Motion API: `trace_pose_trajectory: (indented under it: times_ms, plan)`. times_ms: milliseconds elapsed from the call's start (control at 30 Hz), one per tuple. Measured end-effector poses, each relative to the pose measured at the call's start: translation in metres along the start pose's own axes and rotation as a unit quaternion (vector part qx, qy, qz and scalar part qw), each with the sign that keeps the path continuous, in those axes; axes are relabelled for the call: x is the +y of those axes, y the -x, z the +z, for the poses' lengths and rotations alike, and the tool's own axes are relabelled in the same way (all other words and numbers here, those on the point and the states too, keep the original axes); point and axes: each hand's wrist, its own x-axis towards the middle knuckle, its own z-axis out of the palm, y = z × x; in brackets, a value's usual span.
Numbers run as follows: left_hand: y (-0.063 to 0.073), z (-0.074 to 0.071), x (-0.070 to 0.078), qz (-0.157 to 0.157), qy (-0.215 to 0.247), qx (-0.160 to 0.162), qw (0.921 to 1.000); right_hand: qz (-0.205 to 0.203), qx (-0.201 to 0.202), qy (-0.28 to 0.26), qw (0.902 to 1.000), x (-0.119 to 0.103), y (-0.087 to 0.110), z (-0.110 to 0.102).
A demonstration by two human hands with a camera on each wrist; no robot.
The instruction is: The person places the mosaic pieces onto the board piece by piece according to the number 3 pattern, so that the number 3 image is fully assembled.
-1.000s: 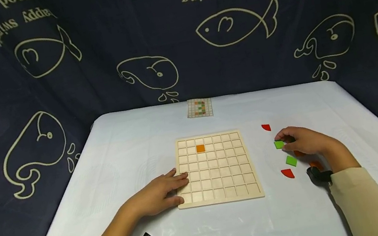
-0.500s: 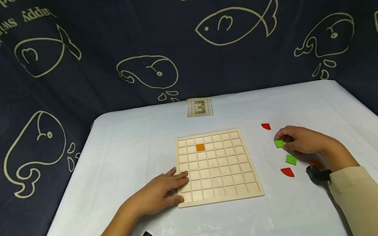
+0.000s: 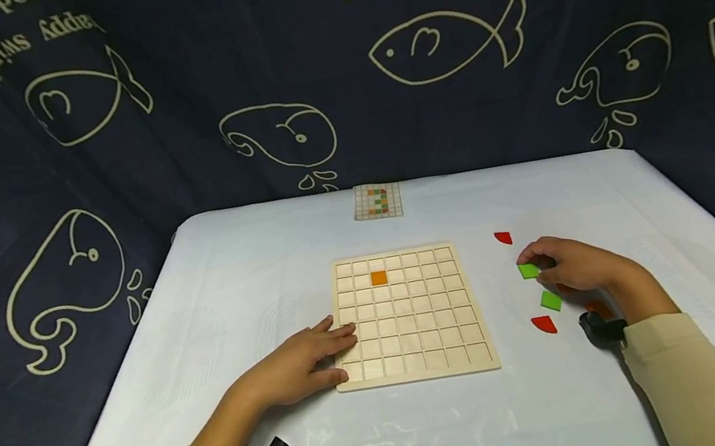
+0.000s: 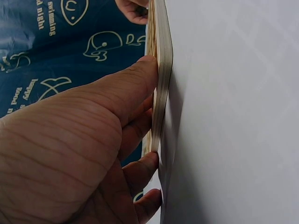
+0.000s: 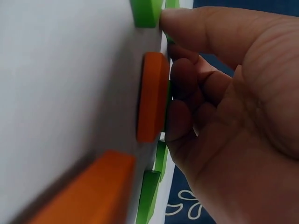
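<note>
A square wooden grid board (image 3: 421,380) lies mid-table, one orange square tile (image 3: 378,278) in a cell near its far edge. My left hand (image 3: 299,365) rests on the board's left edge, fingers fairly straight; in the left wrist view the thumb touches the board's rim (image 4: 163,70). To the right, my right hand (image 3: 576,264) pinches a green square tile (image 3: 528,271) between thumb and curled fingers, at table level. Another green tile (image 3: 550,301) lies just nearer. Orange tiles (image 5: 153,98) sit under the right hand, partly hidden in the head view.
Two red quarter-round tiles lie by the right hand, one beyond it (image 3: 503,238) and one nearer (image 3: 544,325). A small pattern card (image 3: 377,201) with a coloured grid lies at the table's far edge. Behind the white table (image 3: 251,273) hangs a dark curtain (image 3: 329,60).
Both hands stay almost in place. The right fingers shift only slightly at the green tile. The whole scene sits a few pixels higher in the head view.
</note>
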Motion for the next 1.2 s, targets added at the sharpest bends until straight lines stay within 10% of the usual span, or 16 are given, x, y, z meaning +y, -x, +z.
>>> trace_pose_trajectory:
  times_ms: [1200]
  plan:
    - [-0.0004,-0.0012,0.0011,0.005,0.002,0.004,1.0,-0.018,0.013,-0.013,0.9997,-0.0008,0.0066,-0.0064]
